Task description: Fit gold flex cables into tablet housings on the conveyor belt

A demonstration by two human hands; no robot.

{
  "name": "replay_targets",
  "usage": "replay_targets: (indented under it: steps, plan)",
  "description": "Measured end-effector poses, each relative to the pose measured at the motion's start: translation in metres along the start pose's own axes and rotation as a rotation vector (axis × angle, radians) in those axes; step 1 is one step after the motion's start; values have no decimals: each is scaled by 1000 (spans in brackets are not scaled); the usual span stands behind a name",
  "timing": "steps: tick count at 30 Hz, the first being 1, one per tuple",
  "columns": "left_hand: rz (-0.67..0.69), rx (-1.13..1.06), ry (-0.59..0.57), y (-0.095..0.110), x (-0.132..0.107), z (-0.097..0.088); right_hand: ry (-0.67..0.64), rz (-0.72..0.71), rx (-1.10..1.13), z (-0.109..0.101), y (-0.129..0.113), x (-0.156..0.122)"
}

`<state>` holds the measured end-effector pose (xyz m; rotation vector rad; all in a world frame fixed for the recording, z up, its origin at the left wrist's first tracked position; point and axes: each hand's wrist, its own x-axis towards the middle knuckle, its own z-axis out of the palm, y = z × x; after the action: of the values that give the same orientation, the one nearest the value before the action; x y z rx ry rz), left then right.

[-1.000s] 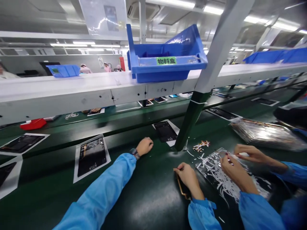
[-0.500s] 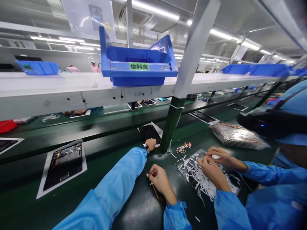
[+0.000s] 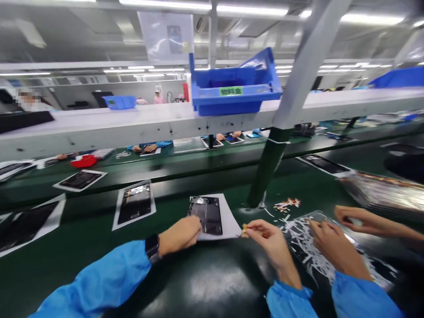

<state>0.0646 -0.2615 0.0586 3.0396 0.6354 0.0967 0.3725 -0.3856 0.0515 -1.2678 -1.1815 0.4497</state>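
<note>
A black tablet housing [image 3: 210, 216] lies on a white paper sheet [image 3: 228, 212] on the dark green bench. My left hand [image 3: 181, 235], with a watch on its wrist, is at the lower left corner of the housing. Its fingers are closed at that edge, and their tips are partly hidden. To the right of the sheet, my right hand [image 3: 270, 240] pinches a small orange-yellow flex cable [image 3: 245, 231] between thumb and fingertips. The cable hangs near the sheet's lower right corner.
Beside me on the right, a co-worker's hands [image 3: 341, 251] work over a clear tray of white strips [image 3: 301, 240]. Small orange-and-white pieces [image 3: 287, 204] lie behind it. A green post [image 3: 268, 172] rises to a shelf with a blue bin [image 3: 235, 90]. More housings [image 3: 135, 203] lie leftward.
The housing and its paper have come nearer with my left hand. My right hand has lifted the cable toward the sheet. The view has turned left.
</note>
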Motion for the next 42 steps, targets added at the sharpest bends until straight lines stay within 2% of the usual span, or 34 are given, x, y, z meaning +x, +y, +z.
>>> replay_targets:
  steps: [2,5,8,10,11,13,15,17,21,24,27,31,37,42]
  plan:
    - [-12,2,-15,38,-59,16,-175,22,45,15,-6,-7]
    - [-57,35,-20,98,-127,48,-242,56,50,12,-13,-13]
    - [-120,27,-16,140,-166,68,-323,154,42,10,-24,-18]
    - [-143,-75,-8,149,-176,66,-366,229,23,16,-37,-24]
    - [-153,-145,4,146,-177,61,-372,253,5,20,-45,-28]
    - [-194,-264,52,128,-171,48,-368,262,-32,30,-61,-35]
    - [-303,-242,125,97,-155,36,-389,223,-59,41,-76,-42]
    - [-366,-131,166,61,-132,33,-464,178,-68,50,-89,-50]
    - [-374,-19,152,2,-80,46,-569,115,-108,58,-105,-70]
    - [-317,-9,104,-18,-56,60,-600,93,-203,52,-109,-86]
    - [-252,14,64,-24,-49,68,-599,87,-265,40,-108,-98]
    - [-191,62,35,-23,-54,67,-535,139,-250,31,-98,-107]
    - [-235,66,20,-11,-48,61,-482,209,-181,41,-83,-107]
    - [-281,-19,15,0,-40,70,-580,252,-125,53,-75,-102]
